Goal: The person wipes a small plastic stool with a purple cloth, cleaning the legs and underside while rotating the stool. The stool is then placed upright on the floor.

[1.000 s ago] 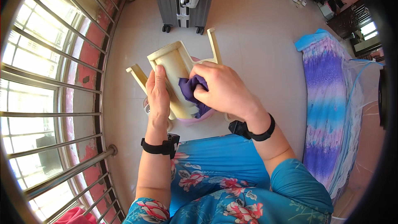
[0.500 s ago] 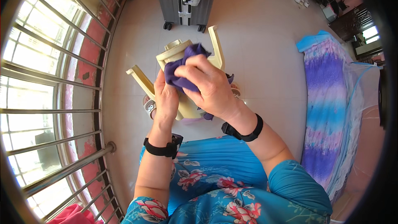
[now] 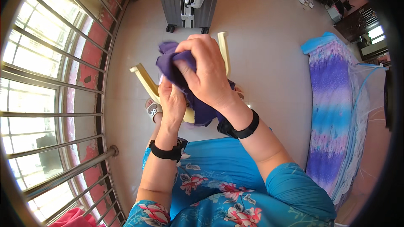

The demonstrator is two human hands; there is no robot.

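A dark purple cloth (image 3: 203, 108) is bunched in my right hand (image 3: 206, 69), with its fingers curled round the upper folds and the lower part hanging down. Beneath it is a pale yellow plastic stool (image 3: 144, 85), tilted, with two legs sticking out to either side. My left hand (image 3: 171, 101) is closed on the stool, just left of the cloth. Most of the stool's body is hidden behind the cloth and my hands.
Ahead on the tiled floor stands a grey suitcase (image 3: 170, 4). Metal window bars (image 3: 54, 112) run along the left. At the right hangs a purple and blue patterned cloth (image 3: 330, 109). Shoes (image 3: 304, 0) lie at the far right. A slippered foot (image 3: 153, 108) is beside the stool.
My right hand has moved up and away from me with the purple cloth, which now covers more of the stool. My left hand keeps its hold and has shifted slightly.
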